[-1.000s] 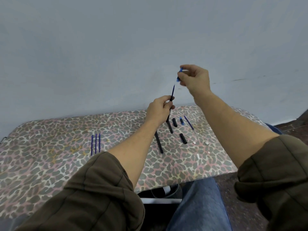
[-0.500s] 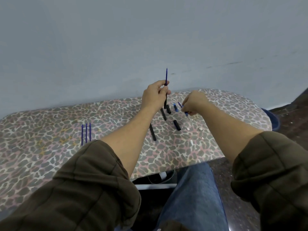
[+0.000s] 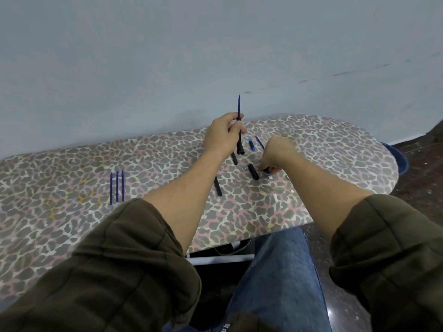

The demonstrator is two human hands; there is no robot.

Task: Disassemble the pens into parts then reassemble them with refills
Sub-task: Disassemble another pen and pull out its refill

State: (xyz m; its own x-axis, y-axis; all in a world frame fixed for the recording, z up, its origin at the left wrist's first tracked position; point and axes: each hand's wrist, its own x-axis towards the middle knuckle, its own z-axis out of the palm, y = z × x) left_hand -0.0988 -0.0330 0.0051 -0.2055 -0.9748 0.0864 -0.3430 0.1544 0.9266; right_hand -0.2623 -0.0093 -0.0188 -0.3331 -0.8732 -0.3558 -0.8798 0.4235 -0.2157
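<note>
My left hand (image 3: 224, 135) grips a black pen barrel (image 3: 240, 146) held upright above the board, with a blue refill (image 3: 239, 105) sticking out of its top. My right hand (image 3: 275, 155) is down on the leopard-print board (image 3: 72, 224), its fingertips pinched on a small blue pen part (image 3: 267, 172). Beside those fingers lies a black cap (image 3: 253, 171). Another black barrel (image 3: 217, 186) and a shorter black piece (image 3: 234, 158) lie partly under my left forearm. A blue piece (image 3: 251, 144) and a loose refill (image 3: 259, 142) lie behind my right hand. Three fresh blue refills (image 3: 117, 186) lie side by side at the left.
Small white bits (image 3: 275, 197) are scattered on the board near my right forearm. A pale wall rises right behind the board. A blue tub (image 3: 399, 161) stands on the floor past the board's right end. My knee in jeans (image 3: 275, 271) is below the front edge.
My right hand pulled a small blue part off the top of the pen and came down to the board with it. My left hand lowered slightly, and the bare refill now shows above the barrel.
</note>
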